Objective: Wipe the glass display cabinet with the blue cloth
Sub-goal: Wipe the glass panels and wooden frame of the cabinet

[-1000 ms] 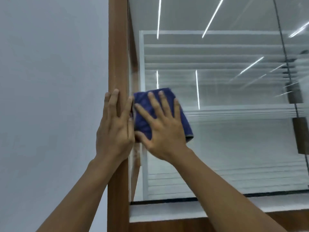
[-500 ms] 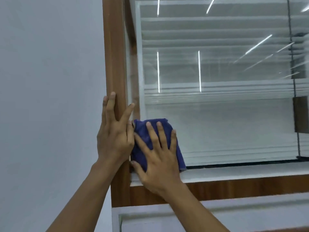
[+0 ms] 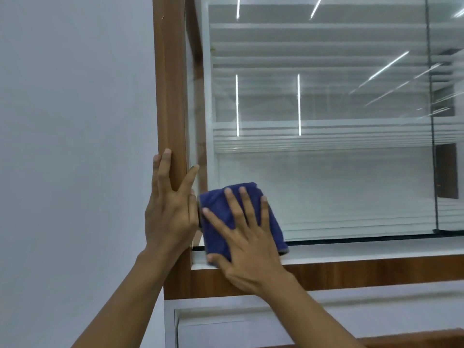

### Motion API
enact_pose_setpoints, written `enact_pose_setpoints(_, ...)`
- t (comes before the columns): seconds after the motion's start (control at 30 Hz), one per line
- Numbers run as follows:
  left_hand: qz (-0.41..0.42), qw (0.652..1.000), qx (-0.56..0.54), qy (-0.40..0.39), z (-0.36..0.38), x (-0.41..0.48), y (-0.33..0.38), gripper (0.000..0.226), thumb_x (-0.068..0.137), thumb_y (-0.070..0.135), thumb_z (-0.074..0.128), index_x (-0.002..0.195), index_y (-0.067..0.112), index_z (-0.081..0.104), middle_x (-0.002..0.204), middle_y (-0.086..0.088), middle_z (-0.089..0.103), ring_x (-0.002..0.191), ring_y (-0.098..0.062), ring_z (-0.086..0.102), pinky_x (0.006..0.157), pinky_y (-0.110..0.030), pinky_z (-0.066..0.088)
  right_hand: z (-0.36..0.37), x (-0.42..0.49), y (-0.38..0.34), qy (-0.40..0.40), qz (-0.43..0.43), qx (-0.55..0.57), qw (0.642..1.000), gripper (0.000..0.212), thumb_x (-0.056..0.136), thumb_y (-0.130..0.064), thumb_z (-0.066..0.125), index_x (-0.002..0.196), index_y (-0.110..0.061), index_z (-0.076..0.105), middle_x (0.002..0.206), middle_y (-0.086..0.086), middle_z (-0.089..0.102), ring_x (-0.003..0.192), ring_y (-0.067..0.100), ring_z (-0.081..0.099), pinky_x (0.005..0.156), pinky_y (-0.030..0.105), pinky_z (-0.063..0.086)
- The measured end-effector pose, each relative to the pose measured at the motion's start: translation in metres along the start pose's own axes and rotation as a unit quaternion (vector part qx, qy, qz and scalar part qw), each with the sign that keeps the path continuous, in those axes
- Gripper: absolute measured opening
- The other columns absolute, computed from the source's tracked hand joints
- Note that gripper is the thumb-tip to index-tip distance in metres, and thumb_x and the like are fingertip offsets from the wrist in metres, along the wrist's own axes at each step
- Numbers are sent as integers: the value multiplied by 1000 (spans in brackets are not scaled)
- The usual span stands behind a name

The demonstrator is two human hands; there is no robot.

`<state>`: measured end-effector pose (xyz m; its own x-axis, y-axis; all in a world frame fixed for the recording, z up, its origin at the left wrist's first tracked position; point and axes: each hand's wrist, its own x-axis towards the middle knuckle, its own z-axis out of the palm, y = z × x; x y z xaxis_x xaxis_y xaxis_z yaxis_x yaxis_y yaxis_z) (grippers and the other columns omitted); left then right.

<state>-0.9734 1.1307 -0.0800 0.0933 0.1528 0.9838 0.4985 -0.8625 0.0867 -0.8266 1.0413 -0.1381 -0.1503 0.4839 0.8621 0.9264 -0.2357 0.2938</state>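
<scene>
The glass pane [image 3: 326, 172] of the display cabinet fills the upper right, set in a brown wooden frame [image 3: 172, 96]. A folded blue cloth [image 3: 218, 222] lies flat against the glass at its lower left corner, reaching down over the bottom edge. My right hand [image 3: 246, 244] presses on the cloth with fingers spread, covering most of it. My left hand [image 3: 170, 212] rests flat on the frame's vertical post just left of the cloth, fingers apart, thumb touching the glass edge.
A plain grey wall [image 3: 75, 146] runs along the left of the post. A white ledge [image 3: 364, 252] and a brown rail [image 3: 364, 272] run under the pane, with a lower white-framed panel [image 3: 251, 330] beneath. A dark vertical seam [image 3: 433, 146] splits the glass at far right.
My right hand has slid the blue cloth down the glass from mid-pane to the lower left corner. My left hand has moved down the wooden post with it.
</scene>
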Motion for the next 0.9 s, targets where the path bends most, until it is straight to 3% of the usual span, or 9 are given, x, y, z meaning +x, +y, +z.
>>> enact_pose_setpoints(0.07, -5, 1000, -4, -8, -2, 1, -1, 52, 97, 38, 31, 142, 22, 51, 167, -5, 8, 155, -23, 1, 108, -41, 41, 1, 13, -19, -2, -6, 15, 1000, 100, 84, -69, 56, 159, -37, -1, 168, 7, -12, 154, 30, -15, 119, 57, -9)
enact_pose_setpoints(0.17, 24, 999, 39, -1, -2, 1, 1, 52, 98, 35, 32, 144, 20, 49, 166, -8, 11, 155, -25, 4, 119, -50, 30, -7, -13, 24, -4, -2, -3, 1000, 94, 85, -69, 54, 158, -39, 3, 168, 6, -12, 154, 28, -12, 120, 52, -7)
enact_pose_setpoints(0.33, 105, 981, 161, -16, -1, 6, 10, 56, 99, 32, 32, 153, 20, 34, 167, -12, 11, 155, -32, 5, 124, -57, 9, -33, -95, 166, -23, 152, -8, 988, 85, 87, -83, 21, 158, -41, 0, 168, 8, -10, 155, 33, -7, 120, 51, 7)
enact_pose_setpoints(0.43, 136, 969, 202, -40, 7, 13, 19, 58, 98, 36, 33, 155, 24, 30, 167, -9, 12, 155, -32, 5, 123, -59, 6, -39, -86, 168, -19, 209, 18, 978, 89, 85, -86, 17, 158, -39, -4, 167, 9, -17, 153, 33, -16, 119, 53, 0)
enact_pose_setpoints(0.5, 145, 963, 224, -50, 11, 20, 22, 58, 98, 37, 30, 156, 26, 27, 167, -8, 12, 155, -31, 5, 123, -60, 4, -33, -46, 130, 4, 186, 21, 982, 91, 85, -83, 24, 159, -36, -2, 166, 10, -17, 153, 34, -17, 119, 54, -5)
enact_pose_setpoints(0.67, 151, 957, 244, -47, 9, 57, 25, 63, 97, 37, 36, 157, 24, 24, 167, -7, 14, 154, -31, 11, 122, -62, 7, -44, 79, 85, 48, -3, -21, 999, 86, 86, -75, 38, 159, -37, 11, 168, 7, -8, 154, 29, -14, 120, 60, -5)
enact_pose_setpoints(0.77, 146, 958, 244, -44, -1, 109, 27, 61, 98, 41, 30, 156, 25, 23, 167, -7, 14, 154, -30, 11, 121, -62, 5, -76, 136, 146, 103, 115, -13, 988, 86, 81, -76, 39, 156, -39, 19, 168, 8, 3, 155, 33, -6, 121, 63, 0)
enact_pose_setpoints(0.83, 151, 955, 252, -42, -9, 145, 27, 62, 98, 44, 28, 157, 26, 22, 167, -7, 12, 155, -29, 9, 121, -63, 4, -97, 157, 186, 134, 263, 7, 955, 90, 79, -80, 32, 157, -38, 17, 168, 11, 5, 154, 34, -5, 120, 65, 0)
enact_pose_setpoints(0.9, 148, 954, 254, -50, -17, 192, 25, 62, 98, 44, 27, 157, 26, 22, 167, -8, 10, 155, -28, 7, 121, -64, 4, -112, 197, 187, 144, 328, 19, 933, 93, 79, -80, 29, 158, -35, 15, 167, 14, 5, 154, 38, -5, 119, 67, 1)
